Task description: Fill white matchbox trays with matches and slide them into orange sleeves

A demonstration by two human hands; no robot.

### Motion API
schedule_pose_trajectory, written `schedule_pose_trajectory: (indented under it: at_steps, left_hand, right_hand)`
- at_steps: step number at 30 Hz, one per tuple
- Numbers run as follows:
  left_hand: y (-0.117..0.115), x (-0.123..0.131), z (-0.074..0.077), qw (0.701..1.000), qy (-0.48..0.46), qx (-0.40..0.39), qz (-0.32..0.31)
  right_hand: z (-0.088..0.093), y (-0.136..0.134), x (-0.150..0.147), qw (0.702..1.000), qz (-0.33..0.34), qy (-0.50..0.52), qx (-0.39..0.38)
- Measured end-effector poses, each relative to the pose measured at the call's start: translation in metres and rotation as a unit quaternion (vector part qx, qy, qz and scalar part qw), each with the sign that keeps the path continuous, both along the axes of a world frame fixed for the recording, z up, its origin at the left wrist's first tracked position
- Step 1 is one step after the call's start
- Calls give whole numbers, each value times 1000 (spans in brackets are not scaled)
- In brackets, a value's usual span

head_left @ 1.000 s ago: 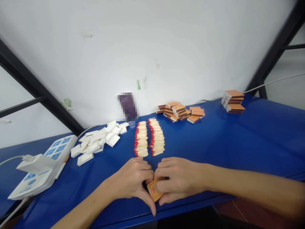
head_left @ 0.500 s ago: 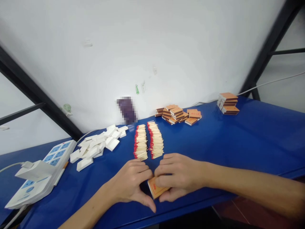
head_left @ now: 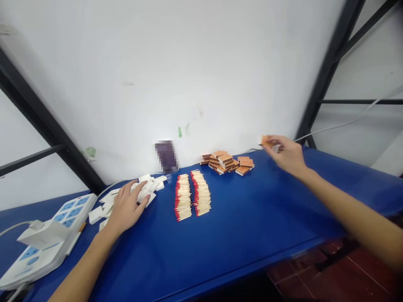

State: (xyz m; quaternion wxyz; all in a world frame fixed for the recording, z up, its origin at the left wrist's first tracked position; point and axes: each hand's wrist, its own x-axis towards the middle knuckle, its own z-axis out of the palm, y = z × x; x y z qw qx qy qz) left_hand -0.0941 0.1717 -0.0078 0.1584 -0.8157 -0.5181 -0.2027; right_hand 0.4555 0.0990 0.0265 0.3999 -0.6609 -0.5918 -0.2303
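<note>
My left hand [head_left: 127, 205] rests over a heap of white matchbox trays [head_left: 147, 184], fingers spread, hiding part of the heap. Off to the right, my right hand [head_left: 288, 155] pinches an orange matchbox [head_left: 267, 141] above the back of the table. The hand covers the spot where a stack of matchboxes stood. Two rows of red-headed matches, a left row [head_left: 183, 199] and a right row [head_left: 200, 193], lie between my hands. Behind them to the right is a loose pile of orange matchbox sleeves [head_left: 225, 161].
A white power strip [head_left: 59, 247] with a plugged-in charger [head_left: 42, 235] lies along the left side of the blue table [head_left: 189, 260]. A blurred-out dark object [head_left: 166, 156] leans against the white wall. Black metal frame bars rise on both sides, and a cable runs at the back right.
My hands have parted from the front of the table. The right carried the matchbox to the back right; the left moved to the white trays and opened. The view shifted a little.
</note>
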Motion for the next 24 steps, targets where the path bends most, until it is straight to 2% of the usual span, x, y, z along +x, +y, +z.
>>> schedule_pose_trajectory:
  at_steps: [4,7,10,16,24]
  left_hand:
    - [0,5,-7,1000,20,-14,15]
    - [-3,10,-6,999,32,-16,27]
    - [-4,9,-4,998,47,-10,43]
    - [-3,7,1,995,69,9,70]
    - [1,5,1,993,61,35,96]
  right_hand:
    - [-32,-23,69,995,-69,-8,-77]
    - [-51,-35,92,989,-78,-26,-120]
    - [-61,-32,103,984,-60,-49,-158]
    - [-62,-11,118,975,-62,-76,-199]
    - [-52,-5,117,962,-105,-70,-241]
